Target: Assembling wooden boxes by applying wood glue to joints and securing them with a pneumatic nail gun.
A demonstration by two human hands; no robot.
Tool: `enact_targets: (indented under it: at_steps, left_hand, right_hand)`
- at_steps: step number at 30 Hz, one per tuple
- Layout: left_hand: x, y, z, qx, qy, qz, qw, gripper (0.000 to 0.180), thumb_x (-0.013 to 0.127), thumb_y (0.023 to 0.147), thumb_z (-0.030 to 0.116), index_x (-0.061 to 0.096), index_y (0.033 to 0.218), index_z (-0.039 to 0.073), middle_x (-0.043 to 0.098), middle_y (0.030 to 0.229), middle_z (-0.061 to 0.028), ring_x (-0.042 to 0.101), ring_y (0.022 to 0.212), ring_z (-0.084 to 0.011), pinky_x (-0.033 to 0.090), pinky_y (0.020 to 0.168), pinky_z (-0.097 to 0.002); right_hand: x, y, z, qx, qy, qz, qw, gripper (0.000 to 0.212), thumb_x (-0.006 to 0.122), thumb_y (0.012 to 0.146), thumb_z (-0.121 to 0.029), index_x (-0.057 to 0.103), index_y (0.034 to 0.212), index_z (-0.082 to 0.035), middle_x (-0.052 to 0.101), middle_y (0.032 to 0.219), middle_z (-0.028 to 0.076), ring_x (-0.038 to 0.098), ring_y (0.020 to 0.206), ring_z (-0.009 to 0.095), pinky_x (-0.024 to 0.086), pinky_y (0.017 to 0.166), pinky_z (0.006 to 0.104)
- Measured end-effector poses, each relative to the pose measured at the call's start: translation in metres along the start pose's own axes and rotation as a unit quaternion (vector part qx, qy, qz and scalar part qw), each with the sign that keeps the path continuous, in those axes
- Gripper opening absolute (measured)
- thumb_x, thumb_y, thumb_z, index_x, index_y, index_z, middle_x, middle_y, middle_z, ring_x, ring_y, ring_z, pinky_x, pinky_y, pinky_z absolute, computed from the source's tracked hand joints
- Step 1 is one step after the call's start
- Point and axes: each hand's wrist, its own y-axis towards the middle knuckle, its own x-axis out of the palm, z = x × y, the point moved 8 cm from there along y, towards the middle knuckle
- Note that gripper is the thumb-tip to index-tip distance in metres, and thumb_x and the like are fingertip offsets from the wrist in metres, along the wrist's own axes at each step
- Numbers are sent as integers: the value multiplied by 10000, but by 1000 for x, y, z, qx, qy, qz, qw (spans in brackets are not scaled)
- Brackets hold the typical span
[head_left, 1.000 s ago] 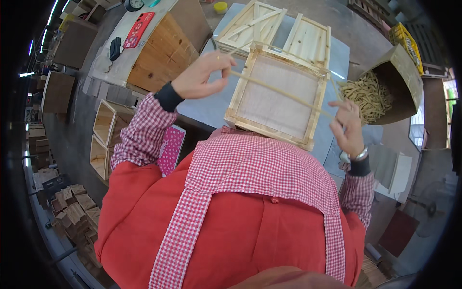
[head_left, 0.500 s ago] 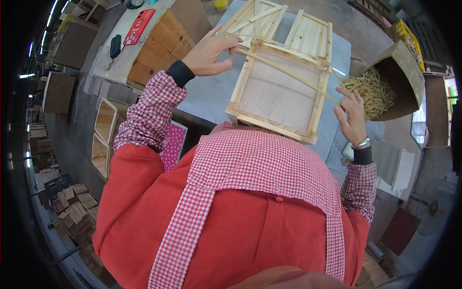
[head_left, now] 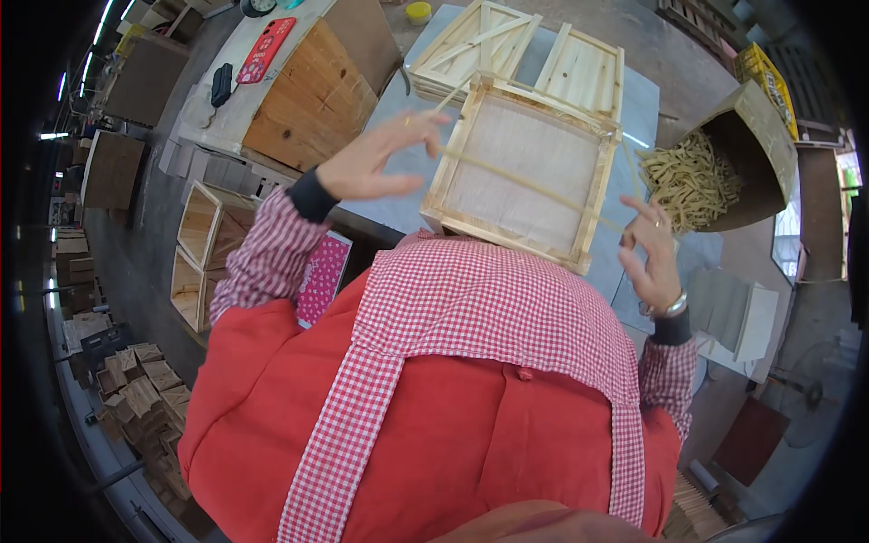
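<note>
On the grey table (head_left: 380,204) in front of me lies a shallow wooden box or panel stack (head_left: 516,154), framed in pale wood around a whitish face. A long tan rubber band (head_left: 529,188) is stretched across it. My left hand (head_left: 385,158), left of the frame, has its fingers hooked in one end of the band, thumb apart. At the right side, my right hand (head_left: 652,253) holds the other end with bent fingers. One strand crosses the whitish face; another runs by the far edge.
Braced wooden panels (head_left: 484,45) and a planked panel (head_left: 584,77) lie beyond the frame. At right, a tipped carton (head_left: 769,145) holds many loose rubber bands (head_left: 692,185). A red phone (head_left: 267,50) rests on the left worktop, near a black object (head_left: 221,85).
Both hands have come nearer to me, the left also slightly leftward. The strand over the whitish face has shifted toward me with them.
</note>
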Motion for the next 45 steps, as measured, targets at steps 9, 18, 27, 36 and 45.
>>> enact_targets:
  at_steps: [9, 18, 27, 36, 45]
  left_hand:
    - [17, -18, 13, -17, 14, 29, 999, 451, 854, 643, 200, 517, 905, 55, 609, 1034, -97, 453, 1285, -360, 357, 1046, -482]
    - [33, -38, 37, 148, 274, 120, 942, 223, 793, 710, 116, 606, 776, 16, 669, 899, -104, 611, 1116, -318, 404, 1019, -517]
    - [22, -55, -1, 15, 170, 225, 959, 365, 732, 796, 89, 651, 1144, 13, 689, 1002, -130, 663, 998, -279, 514, 849, -349]
    - [29, -66, -29, -93, -34, 236, 967, 382, 703, 830, 61, 604, 1189, -22, 653, 1058, -151, 639, 941, -211, 507, 812, -299]
    - [82, -13, 104, 90, 215, 271, 934, 415, 779, 675, 162, 620, 1038, 39, 572, 986, -85, 519, 1011, -302, 390, 913, -402]
  right_hand:
    - [21, -8, -26, 21, 9, 33, 999, 352, 792, 690, -246, 495, 788, -83, 583, 887, 71, 538, 1145, 331, 328, 1029, 495]
    - [32, -28, -48, -58, -84, 138, 985, 223, 764, 708, -91, 561, 796, -62, 634, 887, 79, 608, 1043, 307, 376, 1020, 516]
    - [64, -24, -71, 39, -85, 240, 966, 480, 766, 733, -147, 618, 1173, -27, 617, 1225, 136, 580, 1144, 279, 410, 1004, 451]
    - [86, -32, -82, 77, -16, 276, 958, 691, 760, 742, -139, 456, 1352, -25, 464, 1394, 172, 568, 1163, 289, 418, 1008, 418]
    - [105, -62, -22, 128, 169, 314, 926, 668, 730, 749, -94, 448, 1350, -19, 486, 1352, 179, 564, 1152, 296, 440, 977, 380]
